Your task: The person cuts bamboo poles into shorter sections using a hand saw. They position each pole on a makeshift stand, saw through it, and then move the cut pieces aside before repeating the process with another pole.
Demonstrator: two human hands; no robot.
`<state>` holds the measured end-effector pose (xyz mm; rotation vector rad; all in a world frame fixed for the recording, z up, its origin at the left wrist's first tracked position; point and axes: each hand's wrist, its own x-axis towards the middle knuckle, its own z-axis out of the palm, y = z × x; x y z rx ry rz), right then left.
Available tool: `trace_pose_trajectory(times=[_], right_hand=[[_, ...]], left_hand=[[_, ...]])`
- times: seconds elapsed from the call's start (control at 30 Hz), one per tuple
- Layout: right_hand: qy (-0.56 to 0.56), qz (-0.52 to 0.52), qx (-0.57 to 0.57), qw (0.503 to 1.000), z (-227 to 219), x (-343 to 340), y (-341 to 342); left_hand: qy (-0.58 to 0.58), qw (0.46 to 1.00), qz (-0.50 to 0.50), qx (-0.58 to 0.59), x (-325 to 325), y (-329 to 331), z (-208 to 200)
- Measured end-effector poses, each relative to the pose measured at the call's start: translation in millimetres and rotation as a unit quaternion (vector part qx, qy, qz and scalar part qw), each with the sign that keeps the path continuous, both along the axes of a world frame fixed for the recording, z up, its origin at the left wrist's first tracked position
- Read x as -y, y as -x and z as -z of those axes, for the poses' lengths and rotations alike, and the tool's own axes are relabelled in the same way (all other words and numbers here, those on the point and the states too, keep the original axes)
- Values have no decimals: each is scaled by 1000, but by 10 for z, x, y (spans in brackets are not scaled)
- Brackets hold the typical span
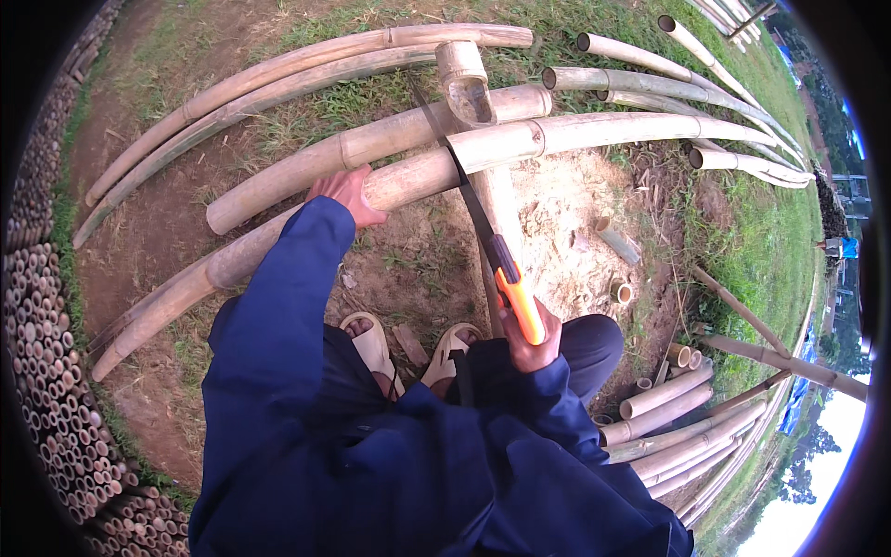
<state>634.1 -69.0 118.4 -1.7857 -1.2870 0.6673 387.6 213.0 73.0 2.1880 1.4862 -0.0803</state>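
Observation:
My left hand (pixel 351 195) is closed around a long bamboo pole (pixel 418 180) that runs across in front of me, left of a cut. In my right hand (pixel 532 345) is the orange handle of a hand saw (pixel 522 304). Its dark blade slants up and away, sitting in the cut where the pole's right part (pixel 603 135) stands slightly offset from the left. How deep the cut goes, I cannot tell. Beneath lies a bamboo support (pixel 501 204) with a notched upper end. Just beyond the pole rests a shorter, thick bamboo (pixel 390 135).
Two long poles (pixel 306 65) lie at the far left, more poles (pixel 650 85) at the far right. Cut lengths (pixel 664 399) are piled at my lower right; short offcuts (pixel 617 241) lie on the sawdust. Stacked bamboo (pixel 56 371) lines the left edge. My sandalled feet are below the pole.

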Motion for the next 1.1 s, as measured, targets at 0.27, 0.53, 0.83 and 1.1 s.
trace_pose_trajectory(times=[0.27,0.53,0.83,1.1], right_hand=[[45,25,-32,998,-118,455,-72],[-37,27,-49,998,-182,-39,-142],[12,234,108,966,-824,1501,-1141],[81,257,272,924,1048,1915,-1552]], left_hand=[[9,999,21,-39,-122,-27,87],[0,999,-5,-45,-35,48,127],[108,983,62,-135,584,-205,741],[107,978,83,-161,1044,-253,1451]])
